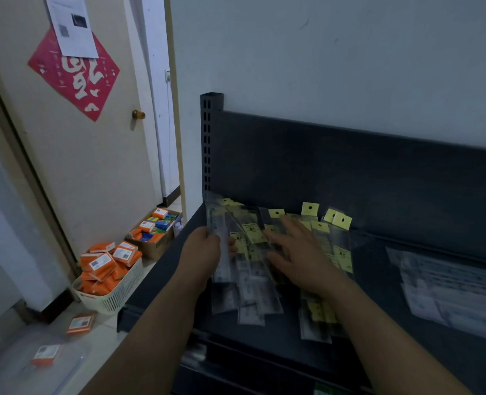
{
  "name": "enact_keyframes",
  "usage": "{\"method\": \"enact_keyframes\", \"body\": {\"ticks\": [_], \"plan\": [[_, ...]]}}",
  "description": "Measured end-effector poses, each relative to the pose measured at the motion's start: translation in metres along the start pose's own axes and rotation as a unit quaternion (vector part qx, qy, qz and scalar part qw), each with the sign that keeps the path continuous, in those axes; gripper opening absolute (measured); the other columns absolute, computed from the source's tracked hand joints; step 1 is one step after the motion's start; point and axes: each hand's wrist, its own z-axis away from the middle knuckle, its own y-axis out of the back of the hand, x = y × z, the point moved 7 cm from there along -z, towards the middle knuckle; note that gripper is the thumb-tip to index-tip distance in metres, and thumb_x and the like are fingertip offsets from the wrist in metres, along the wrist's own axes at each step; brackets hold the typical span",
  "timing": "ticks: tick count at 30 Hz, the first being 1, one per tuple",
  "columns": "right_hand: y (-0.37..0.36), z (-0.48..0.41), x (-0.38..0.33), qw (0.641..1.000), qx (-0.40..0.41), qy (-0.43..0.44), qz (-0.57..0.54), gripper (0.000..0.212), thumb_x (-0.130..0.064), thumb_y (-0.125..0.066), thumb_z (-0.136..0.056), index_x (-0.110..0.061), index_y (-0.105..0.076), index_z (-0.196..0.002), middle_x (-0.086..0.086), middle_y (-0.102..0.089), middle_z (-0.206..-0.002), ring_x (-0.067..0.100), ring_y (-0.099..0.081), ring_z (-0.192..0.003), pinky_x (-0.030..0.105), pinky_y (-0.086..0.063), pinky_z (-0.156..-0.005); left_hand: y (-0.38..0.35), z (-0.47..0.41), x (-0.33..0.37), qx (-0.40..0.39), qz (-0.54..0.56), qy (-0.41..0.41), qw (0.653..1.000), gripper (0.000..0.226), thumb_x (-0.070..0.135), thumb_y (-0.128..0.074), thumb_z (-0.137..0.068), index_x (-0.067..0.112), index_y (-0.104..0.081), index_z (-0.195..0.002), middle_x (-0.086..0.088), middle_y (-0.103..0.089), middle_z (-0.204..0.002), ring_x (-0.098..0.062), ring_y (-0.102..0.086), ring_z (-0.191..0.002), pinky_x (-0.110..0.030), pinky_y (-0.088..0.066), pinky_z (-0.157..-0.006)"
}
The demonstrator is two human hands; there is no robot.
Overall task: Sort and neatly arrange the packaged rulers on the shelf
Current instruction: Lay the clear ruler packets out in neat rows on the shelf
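Several packaged rulers (253,240) in clear sleeves with yellow hang tabs lie fanned out on the dark shelf (378,295). My left hand (204,249) grips a few of the sleeves at their left edge, thumb on top. My right hand (296,255) lies flat with spread fingers on the middle of the pile. More rulers (338,252) with yellow tabs lean just right of that hand. A second batch of clear packets (447,283) lies flat on the shelf at the right.
The shelf's slotted upright (206,143) and dark back panel (350,172) rise behind the pile. On the floor at the left stand a white basket (113,295) of orange packs and a cardboard box (153,240) of goods. A door (79,138) is at the left.
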Motion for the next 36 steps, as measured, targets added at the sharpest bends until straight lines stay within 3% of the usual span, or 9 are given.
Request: {"method": "enact_keyframes", "body": {"ticks": [6, 10, 13, 18, 24, 26, 28, 33, 36], "plan": [[-0.004, 0.0, 0.002, 0.999, -0.008, -0.01, 0.053, 0.042, -0.037, -0.027, -0.102, -0.037, -0.034, -0.144, -0.004, 0.0, -0.161, 0.018, 0.012, -0.147, 0.042, 0.007, -0.117, 0.0, -0.001, -0.002, -0.004, 0.012, 0.01, 1.0, 0.021, -0.001, -0.036, -0.097, 0.002, -0.056, -0.103, -0.022, -0.065, -0.103, -0.021, -0.065, -0.077, -0.025, -0.058, -0.06], [0.002, -0.001, 0.003, 0.996, 0.003, -0.017, 0.088, 0.039, -0.037, -0.032, -0.101, -0.03, -0.051, -0.134, 0.0, -0.003, -0.161, 0.021, 0.006, -0.147, 0.045, 0.0, -0.119, 0.001, -0.003, -0.002, -0.005, 0.007, 0.01, 1.0, 0.025, -0.001, -0.037, -0.097, -0.005, -0.057, -0.111, -0.024, -0.065, -0.104, -0.021, -0.065, -0.076, -0.023, -0.058, -0.057], [0.007, -0.002, -0.009, 0.999, 0.008, -0.013, 0.044, 0.043, -0.054, -0.045, -0.092, -0.028, -0.062, -0.122, -0.001, -0.007, -0.161, 0.02, 0.001, -0.147, 0.043, -0.004, -0.118, 0.002, -0.003, -0.002, -0.005, 0.004, 0.01, 1.0, 0.024, 0.0, -0.037, -0.097, -0.001, -0.059, -0.107, -0.022, -0.066, -0.102, -0.023, -0.066, -0.08, -0.026, -0.057, -0.059], [0.002, 0.004, -0.014, 0.999, -0.024, -0.028, 0.041, 0.071, -0.072, -0.052, -0.077, -0.026, -0.057, -0.131, -0.004, -0.004, -0.161, 0.017, 0.005, -0.146, 0.041, -0.001, -0.117, 0.002, 0.004, 0.004, -0.014, 0.025, -0.003, 1.0, 0.024, 0.0, -0.034, -0.098, 0.007, -0.057, -0.097, -0.019, -0.066, -0.101, -0.023, -0.065, -0.082, -0.033, -0.057, -0.067], [0.005, 0.007, -0.013, 0.996, 0.011, -0.087, 0.004, 0.04, -0.06, -0.068, -0.071, -0.021, -0.071, -0.08, 0.003, -0.025, -0.156, 0.018, -0.012, -0.145, 0.038, -0.014, -0.115, 0.006, 0.01, 0.01, -0.027, 0.058, 0.001, 0.998, 0.026, 0.003, -0.033, -0.101, 0.013, -0.054, -0.089, -0.014, -0.065, -0.097, -0.022, -0.063, -0.081, -0.036, -0.054, -0.071], [0.005, 0.007, -0.011, 0.993, 0.019, -0.114, -0.015, 0.033, -0.052, -0.071, -0.068, -0.022, -0.059, -0.058, 0.009, -0.054, -0.125, 0.017, -0.039, -0.125, 0.035, -0.033, -0.099, 0.008, 0.013, 0.013, -0.032, 0.066, 0.005, 0.997, 0.028, 0.001, -0.033, -0.1, 0.014, -0.052, -0.084, -0.014, -0.065, -0.094, -0.022, -0.062, -0.079, -0.036, -0.054, -0.07], [0.004, 0.007, -0.008, 0.988, 0.017, -0.153, -0.033, 0.038, -0.052, -0.071, -0.061, -0.022, -0.051, -0.051, 0.005, -0.049, -0.078, 0.019, -0.048, -0.092, 0.03, -0.035, -0.076, 0.009, 0.017, 0.013, -0.038, 0.078, 0.014, 0.996, 0.028, 0.0, -0.033, -0.099, 0.013, -0.051, -0.083, -0.014, -0.064, -0.091, -0.022, -0.061, -0.077, -0.036, -0.053, -0.069], [0.012, 0.012, -0.019, 0.986, 0.068, -0.149, 0.008, 0.041, -0.042, -0.06, -0.076, -0.017, -0.039, -0.052, 0.014, -0.056, -0.093, 0.03, -0.053, -0.106, 0.035, -0.044, -0.086, 0.009, 0.023, 0.005, -0.058, 0.102, 0.043, 0.992, 0.025, -0.002, -0.033, -0.099, 0.006, -0.052, -0.086, -0.018, -0.061, -0.089, -0.025, -0.06, -0.073, -0.039, -0.052, -0.072], [0.022, 0.013, -0.019, 0.984, 0.112, -0.136, 0.007, 0.044, -0.027, -0.055, -0.085, -0.012, -0.038, -0.048, 0.006, -0.047, -0.059, 0.02, -0.049, -0.062, 0.03, -0.038, -0.06, 0.011, 0.023, 0.003, -0.049, 0.091, 0.035, 0.994, 0.022, 0.0, -0.031, -0.1, 0.003, -0.051, -0.091, -0.018, -0.06, -0.085, -0.024, -0.058, -0.068, -0.038, -0.052, -0.066]]}}
